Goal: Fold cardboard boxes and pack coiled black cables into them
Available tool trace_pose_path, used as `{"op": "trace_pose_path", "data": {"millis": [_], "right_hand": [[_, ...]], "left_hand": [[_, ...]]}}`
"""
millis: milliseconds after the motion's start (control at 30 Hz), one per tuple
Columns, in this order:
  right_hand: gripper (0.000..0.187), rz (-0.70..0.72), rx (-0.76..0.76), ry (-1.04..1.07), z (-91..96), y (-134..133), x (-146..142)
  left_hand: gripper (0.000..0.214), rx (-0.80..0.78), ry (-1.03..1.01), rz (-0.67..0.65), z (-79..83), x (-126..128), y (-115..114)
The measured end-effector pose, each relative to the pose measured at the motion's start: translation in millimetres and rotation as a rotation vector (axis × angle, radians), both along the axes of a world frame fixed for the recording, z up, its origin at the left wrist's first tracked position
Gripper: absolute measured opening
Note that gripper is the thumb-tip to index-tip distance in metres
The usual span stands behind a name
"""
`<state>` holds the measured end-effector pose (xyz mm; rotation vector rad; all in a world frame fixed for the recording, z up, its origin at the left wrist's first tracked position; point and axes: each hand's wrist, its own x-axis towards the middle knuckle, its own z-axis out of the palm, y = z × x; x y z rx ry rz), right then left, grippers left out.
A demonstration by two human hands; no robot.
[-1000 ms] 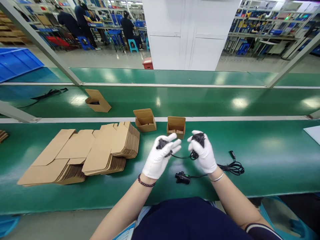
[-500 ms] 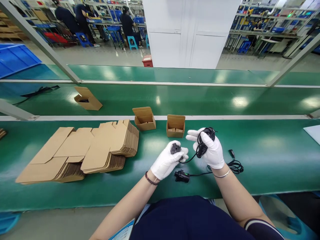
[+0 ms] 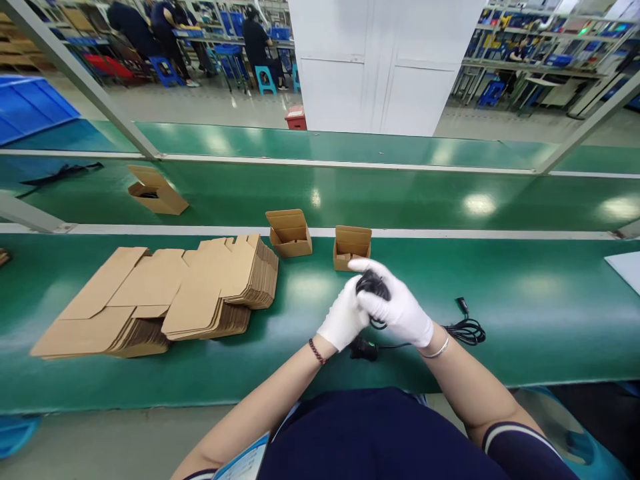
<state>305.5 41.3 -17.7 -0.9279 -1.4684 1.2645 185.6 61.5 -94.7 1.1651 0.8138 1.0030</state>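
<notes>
In white gloves, both of my hands meet over the green bench in the head view. My right hand [image 3: 397, 310] is wrapped round a coiled black cable [image 3: 373, 285]. Pressed against the same bundle from the left, my left hand [image 3: 344, 315] has its fingers closed on it; the plug at the cable's end is hidden between the gloves. Just below the hands lies a black connector [image 3: 364, 349] with a lead running right beneath my right wrist. A second looped cable [image 3: 467, 331] rests to the right. Two small open cardboard boxes [image 3: 290, 233] [image 3: 352, 247] stand beyond my hands.
Stacks of flat cardboard blanks [image 3: 200, 287] cover the left of the bench. Farther back stand an open box [image 3: 157, 191] with something black inside and a blue bin [image 3: 35, 110]. A white sheet [image 3: 625, 270] lies at the right edge. Several people sit or stand in the background.
My hands have come together, my right hand moving left with the coil. The plug seen in my left hand is now covered. The view has shifted slightly.
</notes>
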Motion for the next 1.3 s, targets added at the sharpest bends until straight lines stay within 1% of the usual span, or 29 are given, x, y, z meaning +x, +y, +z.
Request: {"op": "trace_pose_path", "data": {"millis": [33, 67, 133, 200, 267, 367, 433, 533, 633, 700, 767, 800, 867, 933, 1000, 1067, 1133, 1233, 1300], "right_hand": [[0.045, 0.02, 0.052, -0.1, 0.1, -1, 0], [0.045, 0.011, 0.113, -0.199, 0.2, 0, 1], [0.045, -0.096, 0.219, -0.381, -0.1, 3, 6], [0.044, -0.258, 0.276, -0.519, -3.5, 9, 13], [0.044, -0.36, 0.273, -0.588, -12.0, 12, 18], [0.048, -0.403, 0.186, -0.545, -31.6, 10, 16], [0.054, -0.415, 0.164, -0.476, -43.9, 5, 10], [0.066, -0.421, 0.247, -0.409, -54.0, 0, 4], [0.078, -0.396, 0.335, -0.375, -56.3, -1, 1], [0.091, -0.377, 0.36, -0.35, -56.7, -2, -2], [0.102, -0.359, 0.353, -0.332, -57.0, -2, -5], [0.102, -0.352, 0.338, -0.324, -57.0, -2, -7], [0.097, -0.354, 0.294, -0.313, -56.8, -1, -9], [0.093, -0.378, 0.24, -0.304, -56.4, 0, -10], [0.088, -0.406, 0.204, -0.311, -56.0, 3, -8], [0.08, -0.438, 0.215, -0.337, -55.4, 5, -5], [0.073, -0.452, 0.264, -0.371, -54.3, 6, -2], [0.075, -0.413, 0.306, -0.44, -51.8, 7, -1], [0.077, -0.395, 0.287, -0.486, -50.5, 7, -3]], "left_hand": [[0.027, 0.003, 0.016, 0.023, -6.8, 1, 1], [0.023, 0.0, 0.037, 0.018, -12.1, 1, 2], [0.024, -0.017, 0.068, -0.035, -16.2, -1, 1], [0.036, -0.051, 0.06, -0.072, -11.1, -5, -2], [0.047, -0.078, -0.005, -0.031, -0.4, -10, -5], [0.052, -0.057, -0.084, 0.135, 14.5, -11, -7], [0.054, -0.02, -0.05, 0.201, 18.4, -8, -9], [0.052, 0.054, 0.012, 0.237, 15.3, -2, -12], [0.05, 0.216, -0.019, 0.287, 10.0, -1, -13], [0.051, 0.291, -0.056, 0.26, 7.5, -3, -13], [0.057, 0.302, -0.071, 0.205, 4.8, -6, -13], [0.06, 0.301, -0.065, 0.189, 3.1, -7, -13], [0.063, 0.312, -0.046, 0.204, -0.8, -7, -14], [0.055, 0.305, -0.044, 0.266, -3.3, -5, -15], [0.047, 0.266, -0.06, 0.319, -2.4, -2, -16], [0.045, 0.223, -0.061, 0.32, 1.5, -1, -16], [0.047, 0.198, -0.039, 0.285, 5.3, -2, -16], [0.049, 0.193, -0.011, 0.257, 4.4, -2, -15], [0.049, 0.221, -0.011, 0.261, -0.5, -2, -14]]}}
